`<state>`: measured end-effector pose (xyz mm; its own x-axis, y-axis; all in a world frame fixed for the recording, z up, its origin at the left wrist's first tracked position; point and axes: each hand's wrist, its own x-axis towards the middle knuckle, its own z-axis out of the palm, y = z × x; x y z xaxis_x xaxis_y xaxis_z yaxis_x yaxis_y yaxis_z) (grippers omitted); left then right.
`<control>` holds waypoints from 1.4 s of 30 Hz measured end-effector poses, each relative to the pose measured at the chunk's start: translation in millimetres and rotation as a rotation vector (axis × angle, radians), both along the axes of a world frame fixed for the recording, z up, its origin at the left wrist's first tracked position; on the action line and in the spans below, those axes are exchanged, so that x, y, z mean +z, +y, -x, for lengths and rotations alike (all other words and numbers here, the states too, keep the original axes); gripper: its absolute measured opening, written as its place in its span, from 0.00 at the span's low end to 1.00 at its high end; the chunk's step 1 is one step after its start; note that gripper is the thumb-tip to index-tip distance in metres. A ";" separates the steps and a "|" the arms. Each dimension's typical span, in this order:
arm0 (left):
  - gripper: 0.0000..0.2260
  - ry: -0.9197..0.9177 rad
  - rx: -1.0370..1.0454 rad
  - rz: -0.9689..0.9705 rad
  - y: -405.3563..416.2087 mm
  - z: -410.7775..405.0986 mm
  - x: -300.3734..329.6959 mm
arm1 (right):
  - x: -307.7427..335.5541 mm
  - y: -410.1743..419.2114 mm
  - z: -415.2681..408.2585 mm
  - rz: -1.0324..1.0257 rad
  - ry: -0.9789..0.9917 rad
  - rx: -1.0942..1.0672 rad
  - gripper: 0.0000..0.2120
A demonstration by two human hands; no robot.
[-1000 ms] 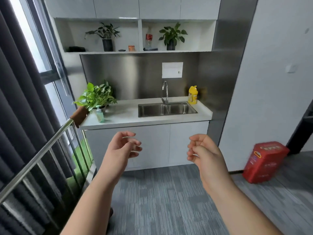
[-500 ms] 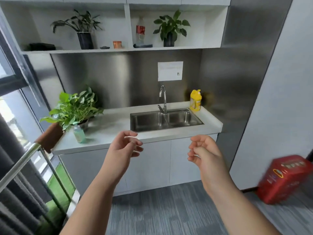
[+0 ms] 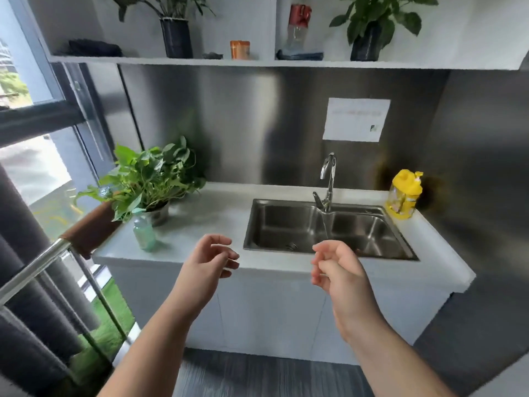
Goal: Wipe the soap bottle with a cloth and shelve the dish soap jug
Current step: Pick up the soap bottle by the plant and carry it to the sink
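Both hands are empty, with fingers loosely curled. The left hand (image 3: 207, 263) and right hand (image 3: 336, 270) float in front of the white bench (image 3: 217, 216). The yellow plastic dish soap jug (image 3: 403, 196) stands at the back right corner, beside the shiny metal sink (image 3: 326, 227). The small see-through green soap bottle (image 3: 144, 232) stands at the left, by the leafy green plant (image 3: 151, 179). A folded blue cloth (image 3: 299, 55) lies on the white shelf (image 3: 257, 63) above.

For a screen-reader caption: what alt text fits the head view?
Two empty hands, left hand and right hand, reach toward a white counter with a steel sink. A pale green soap bottle stands by a potted plant at left, a yellow dish soap jug at right.
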<state>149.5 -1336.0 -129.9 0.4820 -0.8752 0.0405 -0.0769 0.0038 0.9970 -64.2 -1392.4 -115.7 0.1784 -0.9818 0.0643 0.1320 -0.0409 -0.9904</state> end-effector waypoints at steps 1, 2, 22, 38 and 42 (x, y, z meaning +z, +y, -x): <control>0.09 -0.001 0.040 -0.002 -12.9 -9.9 -2.1 | -0.8 -22.9 -12.3 -0.002 0.008 0.042 0.14; 0.09 0.000 0.082 -0.003 -21.7 -20.0 -4.4 | -1.3 -42.2 -24.8 0.000 0.019 0.081 0.14; 0.12 0.063 0.580 -0.248 -91.8 -351.3 -86.3 | -97.6 -194.4 -421.3 -0.110 0.237 0.610 0.15; 0.29 -0.013 0.415 -0.596 -204.7 -517.6 -207.6 | -243.4 -297.8 -614.0 -0.144 0.746 0.764 0.23; 0.34 -0.090 0.327 -0.636 -216.4 -539.8 -227.1 | -262.1 -307.0 -642.1 0.009 0.807 0.874 0.31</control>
